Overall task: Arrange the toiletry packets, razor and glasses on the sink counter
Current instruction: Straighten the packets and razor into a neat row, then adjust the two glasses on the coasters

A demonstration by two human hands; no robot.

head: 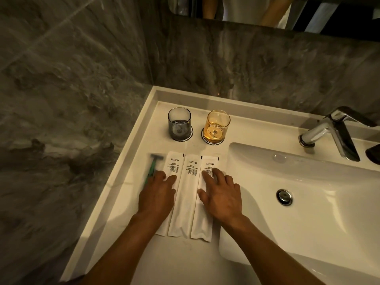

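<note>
Three long white toiletry packets lie side by side on the white counter [131, 202]: the left packet [172, 165], the middle packet [186, 194] and the right packet [202, 225]. A green razor [152, 167] in a clear wrapper lies just left of them. My left hand [157, 194] rests flat across the left packet and the razor's handle, fingers spread. On the right packet lies my right hand [221, 194], also flat with its fingers apart. Behind the packets stand a grey glass [179, 123] and an amber glass [217, 126], each on a round coaster.
The sink basin [308, 202] with its chrome drain [284, 197] fills the right side. A chrome faucet [331, 132] rises at the back right, with a dark object [373, 154] beside it. Marble walls close the left and back. A mirror [246, 11] hangs above.
</note>
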